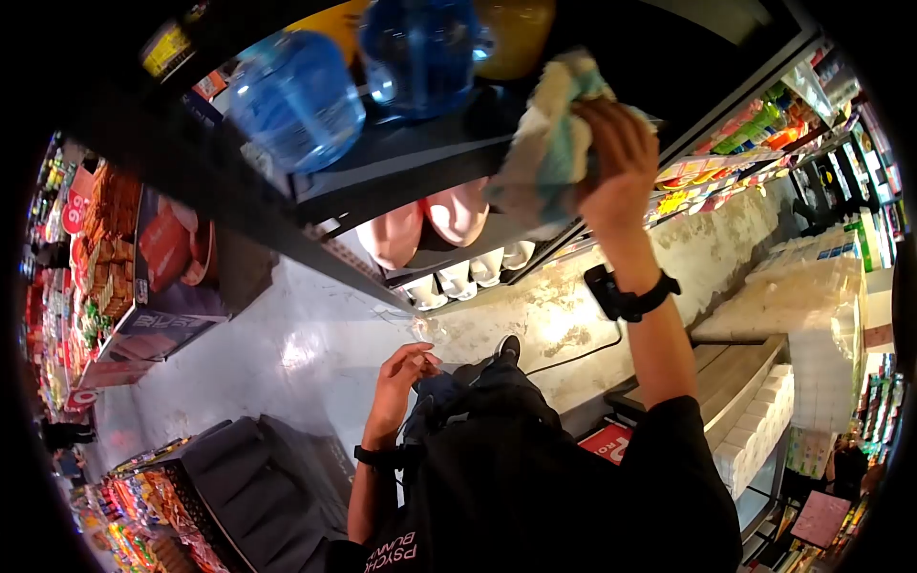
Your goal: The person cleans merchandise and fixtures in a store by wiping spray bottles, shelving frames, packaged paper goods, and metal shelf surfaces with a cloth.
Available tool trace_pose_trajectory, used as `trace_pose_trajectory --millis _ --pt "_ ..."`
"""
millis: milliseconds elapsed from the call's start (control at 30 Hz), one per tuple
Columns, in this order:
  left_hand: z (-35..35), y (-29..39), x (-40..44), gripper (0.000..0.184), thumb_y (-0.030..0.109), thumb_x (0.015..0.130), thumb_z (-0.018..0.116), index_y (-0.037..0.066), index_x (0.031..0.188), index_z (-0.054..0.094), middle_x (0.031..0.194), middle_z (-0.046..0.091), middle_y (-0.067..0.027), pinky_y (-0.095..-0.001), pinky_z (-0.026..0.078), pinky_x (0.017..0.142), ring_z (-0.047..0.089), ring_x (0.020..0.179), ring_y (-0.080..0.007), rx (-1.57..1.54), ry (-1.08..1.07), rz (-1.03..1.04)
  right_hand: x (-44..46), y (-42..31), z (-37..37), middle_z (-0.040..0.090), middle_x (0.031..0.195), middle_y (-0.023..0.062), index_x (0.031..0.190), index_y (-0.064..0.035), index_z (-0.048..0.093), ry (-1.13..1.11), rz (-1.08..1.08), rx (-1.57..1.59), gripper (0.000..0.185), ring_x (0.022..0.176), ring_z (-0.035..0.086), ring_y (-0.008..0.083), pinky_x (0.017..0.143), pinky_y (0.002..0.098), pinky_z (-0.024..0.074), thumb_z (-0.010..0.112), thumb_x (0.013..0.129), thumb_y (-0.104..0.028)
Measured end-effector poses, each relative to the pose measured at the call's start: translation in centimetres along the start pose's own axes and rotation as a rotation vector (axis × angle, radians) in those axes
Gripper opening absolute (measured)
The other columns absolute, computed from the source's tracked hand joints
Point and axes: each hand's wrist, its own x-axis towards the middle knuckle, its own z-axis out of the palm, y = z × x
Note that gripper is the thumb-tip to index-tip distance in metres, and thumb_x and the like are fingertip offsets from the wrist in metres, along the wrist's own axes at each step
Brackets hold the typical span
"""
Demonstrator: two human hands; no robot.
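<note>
My right hand (pixel 616 158) is closed on a white and teal cloth (pixel 546 158), holding it against the dark shelf (pixel 406 158). On that shelf, left of the cloth, stand a clear blue jug (pixel 298 100) and a darker blue jug (pixel 418 57). Behind them is an amber container (pixel 516 36). Low in front of my body, my left hand (pixel 406 372) has its fingers curled together. A faint clear shape (pixel 430 330) shows just past its fingertips; I cannot make out what it is or whether the fingers hold it.
Pale pink dishes (pixel 457 212) and white cups (pixel 457 279) fill the lower shelves. A stand of packaged goods (pixel 113 258) is at the left, with a black-draped stand (pixel 258 487) below. A wooden-topped bench (pixel 716 377) stands right. A dark cable (pixel 578 357) crosses the floor.
</note>
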Motion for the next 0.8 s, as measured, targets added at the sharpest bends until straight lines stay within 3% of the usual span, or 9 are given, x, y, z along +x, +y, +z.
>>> trace_pose_trajectory --millis 167,233,300,367,400,633,700,767,800 --pt "3.1 0.4 2.2 0.026 0.009 0.100 0.047 -0.001 0.121 0.059 0.102 0.066 -0.0092 -0.0301 0.048 0.087 0.063 0.091 -0.0182 0.045 0.015 0.004 -0.2 3.5 -0.7 0.068 0.112 0.0147 0.110 -0.0026 0.065 0.022 0.147 -0.107 0.044 0.111 0.060 0.0357 0.096 0.0425 0.0453 0.065 0.067 0.000" --pt "3.9 0.3 2.9 0.027 0.009 0.100 0.047 -0.001 0.121 0.059 0.103 0.067 -0.0105 -0.0304 0.049 0.087 0.064 0.092 -0.0189 0.034 -0.008 -0.005 -0.8 1.9 1.6 0.065 0.112 0.0145 0.109 -0.0008 0.063 0.104 0.034 0.234 0.043 0.109 0.061 0.0348 0.096 0.0439 0.0462 0.072 0.068 -0.007" --pt "4.6 -0.2 4.1 0.027 0.009 0.099 0.048 -0.002 0.121 0.059 0.102 0.067 -0.0110 -0.0308 0.049 0.086 0.064 0.092 -0.0193 0.061 -0.027 -0.027 0.0 -2.1 1.9 0.065 0.113 0.0110 0.111 -0.0057 0.064 0.041 0.003 0.383 0.039 0.109 0.061 0.0319 0.098 0.0447 0.0451 0.070 0.073 -0.011" --pt "5.2 -1.3 5.3 0.028 0.010 0.099 0.050 -0.004 0.121 0.059 0.102 0.068 -0.0124 -0.0320 0.050 0.086 0.065 0.093 -0.0202 0.076 -0.051 -0.070 0.5 -3.4 1.1 0.064 0.117 0.0068 0.114 -0.0092 0.064 -0.034 -0.074 0.310 0.035 0.113 0.060 0.0294 0.101 0.0416 0.0445 0.065 0.079 -0.010" --pt "5.8 -1.2 6.0 0.028 0.010 0.099 0.050 -0.004 0.121 0.059 0.102 0.068 -0.0124 -0.0320 0.050 0.086 0.065 0.093 -0.0202 0.090 -0.071 -0.074 -0.1 -2.1 1.6 0.062 0.120 0.0096 0.114 -0.0055 0.064 -0.026 -0.135 0.279 0.036 0.116 0.058 0.0297 0.103 0.0424 0.0435 0.062 0.079 -0.015" --pt "8.6 -1.4 6.5 0.029 0.014 0.101 0.050 0.000 0.125 0.060 0.105 0.067 -0.0128 -0.0313 0.050 0.087 0.064 0.093 -0.0190 0.212 -0.113 -0.112 -3.2 8.8 -5.5 0.065 0.113 0.0139 0.110 -0.0021 0.066 -0.059 0.102 0.028 0.040 0.109 0.060 0.0331 0.095 0.0396 0.0478 0.068 0.070 -0.006" --pt "9.2 -1.4 6.2 0.029 0.014 0.101 0.050 0.000 0.125 0.059 0.106 0.067 -0.0130 -0.0313 0.050 0.087 0.064 0.093 -0.0192 0.230 -0.111 -0.111 -3.5 10.5 -8.0 0.069 0.111 0.0117 0.110 -0.0012 0.067 -0.005 0.244 0.238 0.042 0.106 0.063 0.0316 0.094 0.0386 0.0480 0.077 0.069 -0.005" --pt "10.7 -1.7 7.0 0.030 0.014 0.101 0.050 0.000 0.125 0.059 0.106 0.067 -0.0133 -0.0313 0.050 0.087 0.064 0.094 -0.0193 0.243 -0.107 -0.103 -1.8 14.0 -9.6 0.069 0.104 0.0111 0.111 0.0002 0.068 0.355 0.084 -0.036 0.042 0.103 0.062 0.0298 0.091 0.0392 0.0480 0.080 0.072 -0.010" --pt "11.5 -1.8 7.1 0.031 0.015 0.101 0.050 -0.002 0.126 0.058 0.107 0.066 -0.0150 -0.0338 0.049 0.090 0.064 0.096 -0.0218 0.242 -0.099 -0.106 -1.3 14.9 -10.3 0.065 0.117 0.0132 0.114 -0.0017 0.068 0.457 0.113 -0.156 0.047 0.113 0.057 0.0304 0.095 0.0402 0.0452 0.082 0.070 -0.013"
